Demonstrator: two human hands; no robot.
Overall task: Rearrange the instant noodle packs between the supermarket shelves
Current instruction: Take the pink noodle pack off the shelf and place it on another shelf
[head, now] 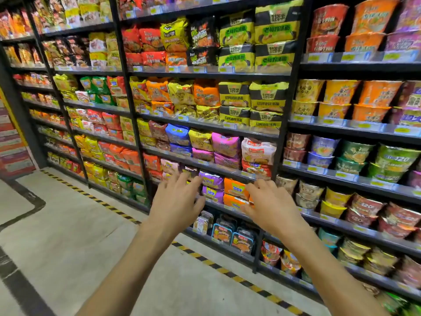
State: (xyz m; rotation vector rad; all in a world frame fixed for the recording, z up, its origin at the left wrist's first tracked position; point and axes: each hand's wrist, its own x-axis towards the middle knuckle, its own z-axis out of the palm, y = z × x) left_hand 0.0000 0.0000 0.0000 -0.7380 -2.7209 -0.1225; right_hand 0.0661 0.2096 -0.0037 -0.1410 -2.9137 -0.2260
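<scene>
Left hand (pixel 175 201) and right hand (pixel 271 205) hover with fingers spread, gripping nothing, before glossy purple noodle packs (pixel 213 180) and orange noodle packs (pixel 234 188), each stacked two high; left fingertips perhaps touch purple.

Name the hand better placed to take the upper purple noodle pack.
Left hand: its fingers spread beside the upper purple noodle pack; the right hand is farther over, before the orange packs.

Black shelves (pixel 355 67) carry stacked instant noodle packs (pixel 225 144) at left, noodle cups (pixel 341 92) at right.
</scene>
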